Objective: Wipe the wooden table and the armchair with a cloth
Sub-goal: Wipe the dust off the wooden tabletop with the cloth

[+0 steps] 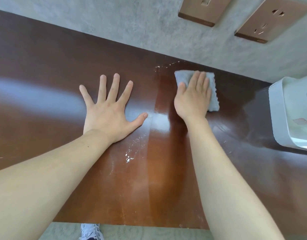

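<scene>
Now streaked wooden table [45, 66] meets grey wall [132, 23].

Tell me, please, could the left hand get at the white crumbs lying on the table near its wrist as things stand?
Probably yes. The left hand lies flat and holds nothing, and the white crumbs sit on open wooden table just beside its wrist with nothing between. The cloth, though, is under the right hand.

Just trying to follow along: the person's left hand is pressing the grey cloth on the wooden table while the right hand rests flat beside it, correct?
Not quite: the hands are swapped. In the head view the right hand presses the grey cloth on the wooden table, near the wall, while the left hand rests flat beside it, fingers spread.
</scene>
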`<state>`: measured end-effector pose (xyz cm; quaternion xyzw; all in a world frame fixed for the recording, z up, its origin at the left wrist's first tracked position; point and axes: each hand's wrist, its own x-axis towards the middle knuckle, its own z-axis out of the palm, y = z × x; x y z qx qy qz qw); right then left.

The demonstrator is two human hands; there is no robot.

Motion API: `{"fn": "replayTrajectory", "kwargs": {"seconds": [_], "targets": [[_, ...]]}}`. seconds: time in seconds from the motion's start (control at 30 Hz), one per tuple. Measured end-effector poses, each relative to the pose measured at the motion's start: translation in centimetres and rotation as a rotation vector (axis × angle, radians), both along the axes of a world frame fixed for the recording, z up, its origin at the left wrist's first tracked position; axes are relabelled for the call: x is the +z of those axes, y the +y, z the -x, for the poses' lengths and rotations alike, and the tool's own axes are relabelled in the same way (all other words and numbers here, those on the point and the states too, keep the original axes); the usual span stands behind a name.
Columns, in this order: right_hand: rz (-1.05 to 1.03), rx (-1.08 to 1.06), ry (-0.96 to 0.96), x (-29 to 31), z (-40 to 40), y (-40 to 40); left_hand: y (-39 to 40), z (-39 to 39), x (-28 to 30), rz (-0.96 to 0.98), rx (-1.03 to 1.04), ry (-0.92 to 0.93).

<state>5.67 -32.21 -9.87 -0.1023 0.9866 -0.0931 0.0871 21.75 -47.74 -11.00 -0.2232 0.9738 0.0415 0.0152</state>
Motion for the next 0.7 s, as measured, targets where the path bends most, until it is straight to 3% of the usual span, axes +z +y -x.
{"fn": "replayTrajectory", "kwargs": {"seconds": [0.2, 0.43, 0.57, 0.63, 0.7], "targets": [[0.033, 0.018, -0.017, -0.1, 1.4, -7.7, 0.0, 0.0, -0.1, -0.007, 0.004, 0.01], [0.061, 0.528, 0.005, 0.7, -3.0, -1.6, 0.0, -0.1, 0.0, -0.018, 0.003, 0.007], [-0.111, 0.272, 0.079, 0.7, -1.8, 2.9, 0.0, -0.1, 0.1, -0.015, 0.003, -0.004], [-0.127, 0.12, 0.051, 0.7, 0.1, 1.6, 0.0, 0.0, 0.2, -0.016, 0.003, -0.007], [-0.082, 0.128, 0.047, 0.9, 1.1, -1.4, 0.1, 0.0, 0.3, -0.018, 0.002, -0.01]]}}
